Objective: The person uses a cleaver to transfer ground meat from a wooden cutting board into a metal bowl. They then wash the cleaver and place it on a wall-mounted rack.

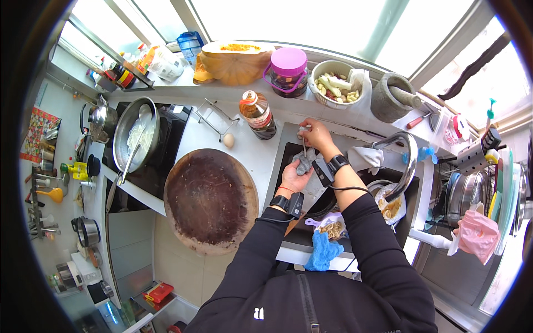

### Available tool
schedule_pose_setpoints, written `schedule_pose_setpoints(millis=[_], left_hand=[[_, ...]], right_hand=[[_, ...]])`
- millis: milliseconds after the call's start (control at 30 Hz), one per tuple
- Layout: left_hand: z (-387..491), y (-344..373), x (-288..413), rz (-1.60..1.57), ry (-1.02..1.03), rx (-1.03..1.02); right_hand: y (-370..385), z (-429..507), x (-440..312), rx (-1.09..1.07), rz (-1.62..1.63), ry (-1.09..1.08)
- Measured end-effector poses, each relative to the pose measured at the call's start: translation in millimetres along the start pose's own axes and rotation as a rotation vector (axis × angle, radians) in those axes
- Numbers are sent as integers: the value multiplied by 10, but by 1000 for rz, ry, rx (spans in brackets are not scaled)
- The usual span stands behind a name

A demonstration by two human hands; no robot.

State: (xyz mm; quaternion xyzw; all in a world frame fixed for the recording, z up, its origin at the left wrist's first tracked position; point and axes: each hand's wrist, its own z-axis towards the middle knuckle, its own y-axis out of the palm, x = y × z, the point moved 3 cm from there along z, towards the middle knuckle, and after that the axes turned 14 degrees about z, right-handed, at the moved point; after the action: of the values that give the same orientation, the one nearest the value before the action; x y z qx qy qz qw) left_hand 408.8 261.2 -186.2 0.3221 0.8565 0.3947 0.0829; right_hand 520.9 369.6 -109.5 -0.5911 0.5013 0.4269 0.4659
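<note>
Over the left part of the sink [410, 216], my left hand [295, 178] holds a bunched grey cloth [305, 161]. My right hand [318, 136], just beyond it, grips a thin metal utensil [304, 146], perhaps a spoon. The utensil's shaft runs down into the cloth, and my fingers partly hide its upper end. Below my hands lies a broad flat grey piece [318, 192], possibly a cleaver blade, with a wooden part [294, 226] near the sink's front edge. My right forearm covers part of the sink.
A round chopping board [208, 200] overhangs the counter's front edge. Nearby are an egg [228, 140], a wire rack [214, 118] and a sauce bottle [259, 116]. A pan of pale strips [139, 137] sits on the hob. The curved faucet [410, 162] arches over the sink; a blue cloth [324, 252] hangs in front.
</note>
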Motion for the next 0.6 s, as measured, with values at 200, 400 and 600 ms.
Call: schedule_pose_setpoints(millis=[200,400,600], left_hand=[[-75,61,50,-19,-7,54],[-121,47,84,-3,17,46],[-193,-14,41,140,135,15]], right_hand=[[16,-5,-51,-9,9,42],[43,2,22,25,-59,-11],[40,-28,4,130,-313,-290]])
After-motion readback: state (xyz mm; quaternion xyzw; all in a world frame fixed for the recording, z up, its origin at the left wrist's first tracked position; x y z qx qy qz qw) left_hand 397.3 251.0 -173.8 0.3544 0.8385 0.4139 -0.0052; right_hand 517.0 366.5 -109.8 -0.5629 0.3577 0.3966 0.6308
